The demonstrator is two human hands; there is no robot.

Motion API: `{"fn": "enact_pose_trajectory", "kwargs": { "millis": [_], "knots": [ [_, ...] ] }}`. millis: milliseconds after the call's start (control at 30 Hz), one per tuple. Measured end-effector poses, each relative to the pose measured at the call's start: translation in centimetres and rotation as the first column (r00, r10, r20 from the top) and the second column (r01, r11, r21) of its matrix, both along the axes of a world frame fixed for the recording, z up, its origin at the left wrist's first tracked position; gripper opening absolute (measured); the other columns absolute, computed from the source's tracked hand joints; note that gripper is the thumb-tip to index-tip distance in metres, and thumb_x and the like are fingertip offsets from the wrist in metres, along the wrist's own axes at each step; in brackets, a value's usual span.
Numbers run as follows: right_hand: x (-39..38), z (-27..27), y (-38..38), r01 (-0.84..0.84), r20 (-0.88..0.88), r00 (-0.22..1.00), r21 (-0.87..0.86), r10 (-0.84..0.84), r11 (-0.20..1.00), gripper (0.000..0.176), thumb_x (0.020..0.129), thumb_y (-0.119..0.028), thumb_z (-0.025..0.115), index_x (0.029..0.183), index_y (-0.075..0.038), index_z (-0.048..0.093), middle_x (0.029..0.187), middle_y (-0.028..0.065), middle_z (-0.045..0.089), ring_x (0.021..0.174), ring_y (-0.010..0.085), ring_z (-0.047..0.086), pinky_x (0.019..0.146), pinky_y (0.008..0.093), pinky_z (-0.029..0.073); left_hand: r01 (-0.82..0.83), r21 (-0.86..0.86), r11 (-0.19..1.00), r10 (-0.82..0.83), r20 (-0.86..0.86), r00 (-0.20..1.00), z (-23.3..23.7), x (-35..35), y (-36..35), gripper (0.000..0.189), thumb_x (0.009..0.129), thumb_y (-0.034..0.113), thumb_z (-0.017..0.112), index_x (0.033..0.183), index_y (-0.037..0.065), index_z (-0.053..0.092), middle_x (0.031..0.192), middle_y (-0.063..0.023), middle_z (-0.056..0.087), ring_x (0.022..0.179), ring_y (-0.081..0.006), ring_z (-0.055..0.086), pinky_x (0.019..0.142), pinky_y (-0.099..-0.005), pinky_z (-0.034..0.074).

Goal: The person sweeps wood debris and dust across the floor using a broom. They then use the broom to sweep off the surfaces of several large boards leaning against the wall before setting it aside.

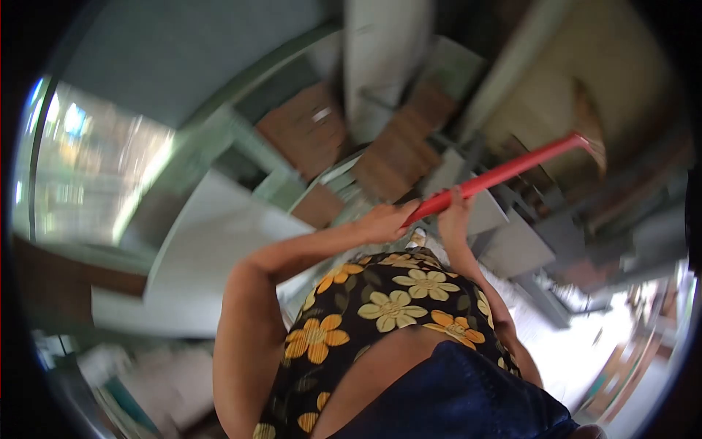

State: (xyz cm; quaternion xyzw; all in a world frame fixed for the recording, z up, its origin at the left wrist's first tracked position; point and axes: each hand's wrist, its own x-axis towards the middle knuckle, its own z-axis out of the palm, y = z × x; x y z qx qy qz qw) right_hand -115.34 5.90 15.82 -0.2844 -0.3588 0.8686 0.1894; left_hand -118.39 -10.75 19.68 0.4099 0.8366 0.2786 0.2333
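A long red-handled tool (504, 168) slants up to the right from my hands. Its narrow, brownish head (596, 150) sits crosswise at the far end, too blurred for me to name its kind. My left hand (389, 222) is closed around the near end of the red handle. A little farther along, my right hand (455, 212) grips the same handle from below. Both hands are raised in front of my flowered top (391, 309), and the tool's head is in the air before a tan surface.
Pale panels (212, 249) lean or lie at the left. Brown boards or boxes (398, 157) are stacked ahead, beside a reddish-brown piece (307, 128). A bright window (91, 168) is at far left. More flat pieces (515, 245) stand at the right. Much of the surroundings is blurred.
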Motion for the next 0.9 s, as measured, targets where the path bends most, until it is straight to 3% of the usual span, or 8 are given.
{"fn": "enact_pose_trajectory", "kwargs": {
  "millis": [100,200,267,367,467,567,700,900],
  "knots": [
    [-0.6,3.7,-5.0,-0.249,0.010,0.968,0.038,0.249,0.968,0.028,0.086,-0.016,0.050,0.108,-0.010,0.033,0.077,0.0108,0.051,0.069,0.0256,0.056,0.066,0.0418,0.050,-0.176,0.143,0.974,0.187,-0.065,0.980,-0.5,2.1,-5.7,0.058,0.074,0.019,0.056,0.124,0.007,0.029,0.070,-0.0206,0.058,0.061,-0.0392,0.058,0.056,-0.0478,0.046],
    [-3.8,3.7,-5.4,-0.419,-0.064,0.898,0.175,0.435,0.891,0.024,0.085,-0.021,0.051,0.100,-0.004,0.041,0.075,0.0105,0.053,0.069,0.0247,0.057,0.063,0.0360,0.048,-0.365,0.188,0.912,0.379,-0.045,0.924,-1.2,4.2,-8.1,0.060,0.073,0.019,0.057,0.124,0.007,0.029,0.069,-0.0206,0.057,0.061,-0.0395,0.058,0.057,-0.0478,0.045],
    [-7.0,6.4,-6.1,-0.457,-0.138,0.865,0.183,0.483,0.870,0.023,0.085,-0.022,0.051,0.097,-0.003,0.045,0.072,0.0085,0.051,0.064,0.0215,0.054,0.060,0.0323,0.046,-0.490,0.200,0.849,0.500,-0.004,0.866,-1.8,6.5,-8.9,0.061,0.073,0.018,0.057,0.125,0.006,0.028,0.070,-0.0210,0.057,0.063,-0.0395,0.058,0.058,-0.0475,0.046],
    [-11.9,8.6,-12.3,-0.615,-0.265,0.751,0.051,0.605,0.787,0.024,0.085,-0.020,0.051,0.100,-0.004,0.044,0.068,0.0062,0.049,0.059,0.0179,0.050,0.056,0.0309,0.044,-0.636,0.312,0.706,0.660,0.035,0.751,-5.3,9.8,-13.3,0.061,0.074,0.015,0.058,0.126,0.008,0.027,0.077,-0.0205,0.057,0.069,-0.0398,0.058,0.062,-0.0467,0.046],
    [-13.3,6.8,-17.7,-0.756,-0.303,0.570,0.173,0.764,0.632,0.021,0.085,-0.016,0.051,0.101,-0.004,0.044,0.068,0.0049,0.047,0.056,0.0149,0.046,0.054,0.0296,0.043,-0.793,0.285,0.539,0.822,0.026,0.568,-7.2,11.8,-13.4,0.063,0.075,0.015,0.058,0.128,0.010,0.024,0.077,-0.0191,0.057,0.068,-0.0398,0.057,0.060,-0.0466,0.045],
    [-11.8,7.5,-22.5,-0.888,-0.382,0.336,0.177,0.861,0.425,0.019,0.086,-0.010,0.050,0.102,-0.004,0.044,0.068,0.0042,0.047,0.056,0.0121,0.046,0.053,0.0262,0.043,-0.891,0.294,0.345,0.935,-0.022,0.355,-8.5,14.0,-12.0,0.066,0.076,0.017,0.058,0.129,0.009,0.020,0.076,-0.0199,0.057,0.066,-0.0398,0.057,0.058,-0.0470,0.045],
    [-8.8,8.9,-25.4,-0.918,-0.366,0.077,0.337,0.927,0.209,0.020,0.087,-0.012,0.051,0.103,-0.003,0.044,0.068,0.0031,0.048,0.055,0.0093,0.047,0.051,0.0234,0.042,-0.891,0.442,0.108,0.992,0.009,0.125,-10.5,14.7,-6.9,0.071,0.077,0.015,0.060,0.129,0.003,0.015,0.075,-0.0226,0.056,0.065,-0.0401,0.057,0.057,-0.0453,0.045],
    [-4.4,7.7,-28.1,-0.890,-0.353,-0.260,0.449,0.899,-0.080,0.019,0.088,-0.012,0.050,0.103,-0.003,0.045,0.066,0.0025,0.049,0.051,0.0080,0.047,0.046,0.0206,0.041,-0.890,0.388,-0.241,0.970,0.080,-0.228,-12.0,15.3,-1.9,0.069,0.077,0.015,0.059,0.129,0.002,0.016,0.080,-0.0243,0.055,0.068,-0.0414,0.056,0.060,-0.0449,0.045]
  ]
}}
